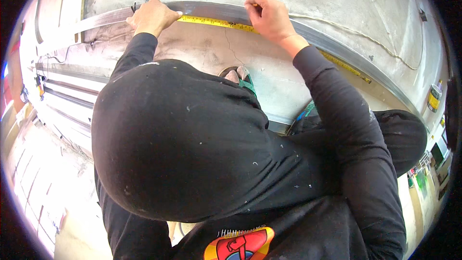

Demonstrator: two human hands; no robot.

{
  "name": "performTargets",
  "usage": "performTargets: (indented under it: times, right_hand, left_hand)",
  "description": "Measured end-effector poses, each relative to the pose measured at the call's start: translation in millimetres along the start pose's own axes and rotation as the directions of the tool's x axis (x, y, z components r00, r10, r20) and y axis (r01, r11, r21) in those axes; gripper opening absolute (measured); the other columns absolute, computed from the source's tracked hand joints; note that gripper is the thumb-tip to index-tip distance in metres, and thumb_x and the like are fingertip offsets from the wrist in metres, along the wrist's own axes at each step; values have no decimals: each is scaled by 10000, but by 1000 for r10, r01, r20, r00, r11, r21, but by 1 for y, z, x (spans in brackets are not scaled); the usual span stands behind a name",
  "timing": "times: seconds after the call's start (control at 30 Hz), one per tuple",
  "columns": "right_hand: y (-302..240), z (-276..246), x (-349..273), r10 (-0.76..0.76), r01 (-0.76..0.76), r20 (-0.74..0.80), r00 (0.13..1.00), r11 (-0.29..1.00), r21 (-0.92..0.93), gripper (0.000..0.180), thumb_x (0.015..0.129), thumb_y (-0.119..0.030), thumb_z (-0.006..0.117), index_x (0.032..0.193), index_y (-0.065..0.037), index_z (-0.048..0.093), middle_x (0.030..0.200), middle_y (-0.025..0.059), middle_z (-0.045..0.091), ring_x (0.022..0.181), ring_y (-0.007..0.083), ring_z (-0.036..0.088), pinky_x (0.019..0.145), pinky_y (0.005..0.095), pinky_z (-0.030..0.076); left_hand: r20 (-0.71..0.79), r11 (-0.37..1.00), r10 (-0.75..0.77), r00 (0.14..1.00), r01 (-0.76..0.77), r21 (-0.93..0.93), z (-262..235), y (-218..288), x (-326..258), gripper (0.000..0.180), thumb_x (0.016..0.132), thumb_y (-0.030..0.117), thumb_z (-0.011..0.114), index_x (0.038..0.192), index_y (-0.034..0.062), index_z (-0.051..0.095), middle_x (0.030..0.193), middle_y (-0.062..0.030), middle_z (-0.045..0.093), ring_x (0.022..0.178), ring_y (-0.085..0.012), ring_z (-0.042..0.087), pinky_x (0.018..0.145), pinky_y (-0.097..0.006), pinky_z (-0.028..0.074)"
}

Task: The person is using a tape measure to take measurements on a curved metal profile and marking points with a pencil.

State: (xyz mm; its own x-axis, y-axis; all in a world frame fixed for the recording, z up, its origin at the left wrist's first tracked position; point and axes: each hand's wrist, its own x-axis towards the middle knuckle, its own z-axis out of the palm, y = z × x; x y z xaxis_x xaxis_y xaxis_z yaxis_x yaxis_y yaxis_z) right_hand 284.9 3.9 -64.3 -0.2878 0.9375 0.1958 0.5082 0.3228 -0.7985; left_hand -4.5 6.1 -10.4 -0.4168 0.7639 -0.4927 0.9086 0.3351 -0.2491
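A long grey metal profile (211, 8) runs across the floor in front of me, bent into an arc by the lens. Along its near side lies the yellow blade of a tape measure (211, 21), which reappears past my right wrist and ends farther right. My left hand (153, 17) is closed over the profile and the tape, its thumb at the yellow blade; a small black piece sticks up beside its knuckles. Curled in a pinch, my right hand (272, 18) rests over the profile and blade. What its fingers hold is too small to make out.
A thin pale cord (356, 33) lies on the concrete floor beyond the profile. At the far right stands a yellow-and-black container (434, 100). More metal profiles (72, 91) lie at left. My sandalled foot (243, 78) and bent knees are close below the work.
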Motion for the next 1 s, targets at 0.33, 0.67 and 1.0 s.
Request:
performTargets:
  times: [0.33,0.67,1.0]
  right_hand:
    - [9,-5,-8,-41,38,398,916,999,15,119,885,-108,674,967,-44,732,813,176,715,723,325,701,679,382,549]
    - [4,-8,-9,0,36,447,894,997,-72,147,894,-115,668,1001,-44,739,853,195,721,773,359,707,715,399,558]
    - [4,-6,-9,-21,67,453,891,994,-85,144,911,-143,672,999,-46,732,879,193,725,790,373,707,725,412,565]
  left_hand:
    - [13,1000,-18,1000,18,1,-3,2,0,586,757,555,818,1100,82,780,1109,-163,758,1077,-344,703,971,-568,427]
    - [25,1000,0,1000,0,-3,-2,1,0,584,758,561,820,1080,75,785,1070,-172,761,1047,-343,711,949,-572,435]
    - [12,1000,6,1000,-6,5,-3,1,-2,581,772,562,810,1073,66,785,1048,-174,763,1013,-342,718,920,-559,440]
